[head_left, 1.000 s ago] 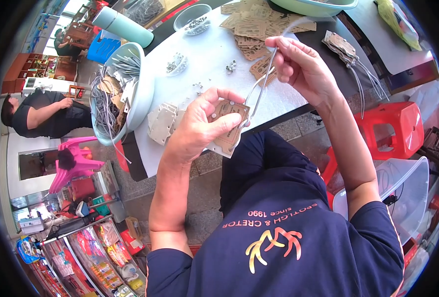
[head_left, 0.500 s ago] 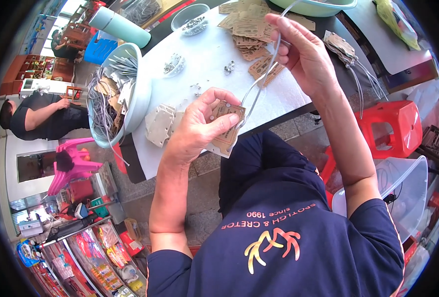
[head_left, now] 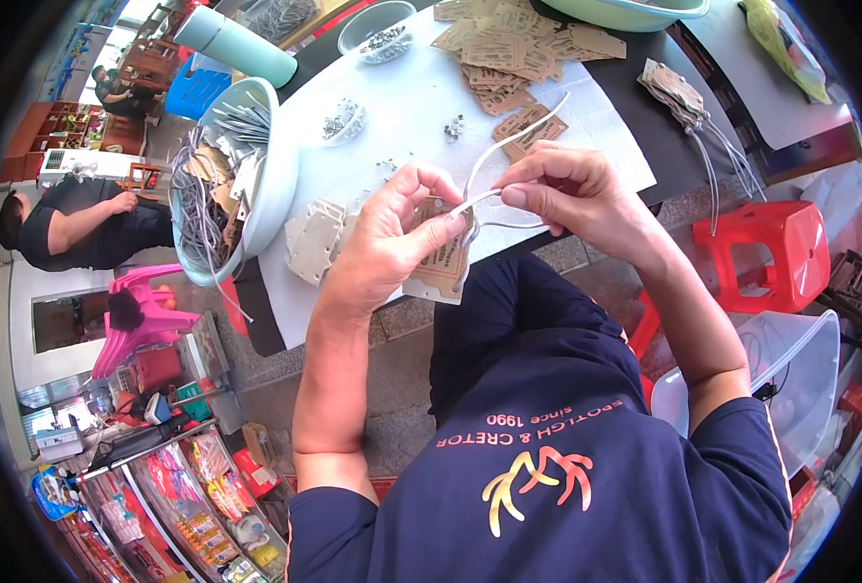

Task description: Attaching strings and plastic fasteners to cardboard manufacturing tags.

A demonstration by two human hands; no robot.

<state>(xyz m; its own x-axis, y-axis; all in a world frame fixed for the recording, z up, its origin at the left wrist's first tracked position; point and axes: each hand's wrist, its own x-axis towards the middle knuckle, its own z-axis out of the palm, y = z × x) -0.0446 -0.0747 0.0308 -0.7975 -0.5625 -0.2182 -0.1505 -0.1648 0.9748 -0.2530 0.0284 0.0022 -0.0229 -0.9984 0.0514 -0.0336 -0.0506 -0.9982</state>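
In the head view, the right hand [head_left: 572,194] has come down from its raised position of a second ago; its grip now pinches the white cord [head_left: 509,146] beside the left hand [head_left: 392,238]. The left grip clenches brown card tags [head_left: 443,267] above the white surface [head_left: 421,117], suggesting threading continues.

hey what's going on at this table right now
A person is working with both hands over a white-covered table. The left hand grips a stack of brown paper tags, while the right hand pinches a thin white cord at the tags' top. More loose tags and a pale bowl of cords sit nearby.
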